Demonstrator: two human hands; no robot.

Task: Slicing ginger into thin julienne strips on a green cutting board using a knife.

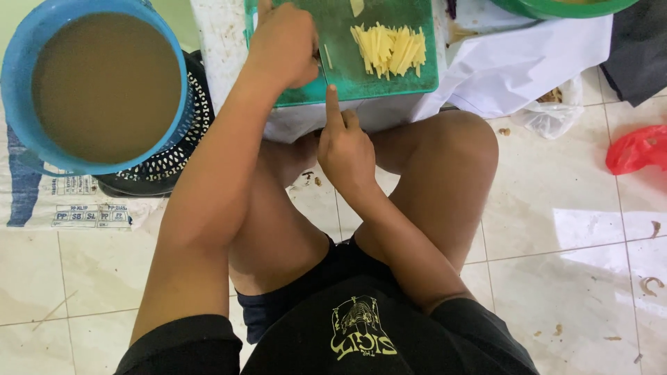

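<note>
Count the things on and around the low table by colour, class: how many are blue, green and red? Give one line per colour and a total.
Blue: 1, the basin of brown water.
Green: 2, the cutting board under the left hand and right hand, and a bowl rim.
Red: 1, the plastic bag.
Total: 4.
</note>
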